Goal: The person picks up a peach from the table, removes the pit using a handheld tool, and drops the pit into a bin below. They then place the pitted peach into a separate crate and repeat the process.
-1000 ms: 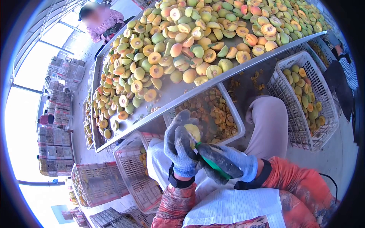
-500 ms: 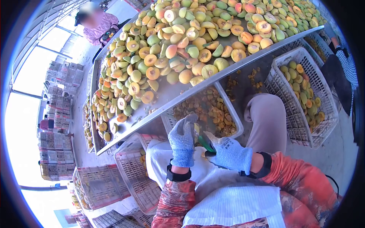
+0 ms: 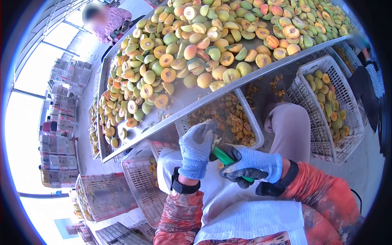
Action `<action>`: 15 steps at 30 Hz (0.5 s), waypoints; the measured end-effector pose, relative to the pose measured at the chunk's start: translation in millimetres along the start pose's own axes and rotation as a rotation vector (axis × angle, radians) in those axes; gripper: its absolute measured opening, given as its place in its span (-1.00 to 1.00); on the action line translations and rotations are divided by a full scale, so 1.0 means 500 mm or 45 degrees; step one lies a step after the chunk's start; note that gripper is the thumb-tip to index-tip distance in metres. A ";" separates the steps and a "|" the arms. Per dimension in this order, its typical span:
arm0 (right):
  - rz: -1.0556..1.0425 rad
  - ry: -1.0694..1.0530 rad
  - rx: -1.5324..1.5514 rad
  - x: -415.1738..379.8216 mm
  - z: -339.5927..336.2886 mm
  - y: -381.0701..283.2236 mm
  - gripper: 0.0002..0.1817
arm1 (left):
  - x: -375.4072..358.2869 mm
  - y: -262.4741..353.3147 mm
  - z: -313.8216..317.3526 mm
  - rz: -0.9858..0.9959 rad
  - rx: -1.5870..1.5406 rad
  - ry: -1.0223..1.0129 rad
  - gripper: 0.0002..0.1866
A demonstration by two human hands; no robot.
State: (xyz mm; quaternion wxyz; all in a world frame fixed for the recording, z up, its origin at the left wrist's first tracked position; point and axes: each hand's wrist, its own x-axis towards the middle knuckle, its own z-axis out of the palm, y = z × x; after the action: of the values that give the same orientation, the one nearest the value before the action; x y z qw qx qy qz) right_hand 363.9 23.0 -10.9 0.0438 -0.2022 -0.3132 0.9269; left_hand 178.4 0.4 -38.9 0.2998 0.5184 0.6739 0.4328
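My left hand (image 3: 198, 143), in a grey-blue work glove, is closed with fingers and thumb together. Whatever it grips is too small or hidden to make out. Beside it, my right hand (image 3: 252, 164), gloved alike, is wrapped around a green-handled tool (image 3: 223, 156). The handle's front end points at my left fingertips; its working end is not clear. Both hands are above my lap, over a white apron (image 3: 249, 218). Just beyond them, a pale crate (image 3: 256, 130) holds pits and fruit scraps. Above this crate is a metal table (image 3: 181, 107) heaped with halved stone fruit (image 3: 168, 74).
A crate of fruit (image 3: 316, 153) stands on the right, past my knee (image 3: 290, 126). More crates (image 3: 141, 179) lie to the left. Stacked crates (image 3: 59, 153) line the far left. Another person (image 3: 112, 24) is at the table's far left; a person's sleeve (image 3: 375, 77) shows at right.
My right hand has turned and shifted slightly right, showing more of the green handle. My left hand has moved slightly, staying closed. The whole view has tilted a little.
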 end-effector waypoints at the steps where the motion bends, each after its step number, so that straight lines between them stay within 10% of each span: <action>1: -0.028 0.001 0.006 0.003 0.000 -0.005 -0.42 | 0.006 0.008 -0.004 -0.037 -0.079 -0.028 -0.76; 11: -0.141 0.014 0.057 0.042 -0.034 -0.030 -0.38 | 0.065 0.062 -0.015 -0.548 -0.821 -0.049 -0.61; 13: -0.140 0.005 0.027 0.064 -0.043 -0.022 -0.39 | 0.067 0.036 -0.004 -0.405 -0.632 0.075 -0.63; 15: -0.594 0.441 -0.861 0.102 -0.061 0.003 -0.44 | 0.064 0.003 0.005 -0.049 -0.108 0.255 -0.68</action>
State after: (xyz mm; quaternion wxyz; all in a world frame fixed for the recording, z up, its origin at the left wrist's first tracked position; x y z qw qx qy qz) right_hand 329.6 49.3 -51.5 0.2349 -0.2813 -0.6239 0.6903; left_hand 172.5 31.7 -37.2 0.2610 0.4463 0.6913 0.5048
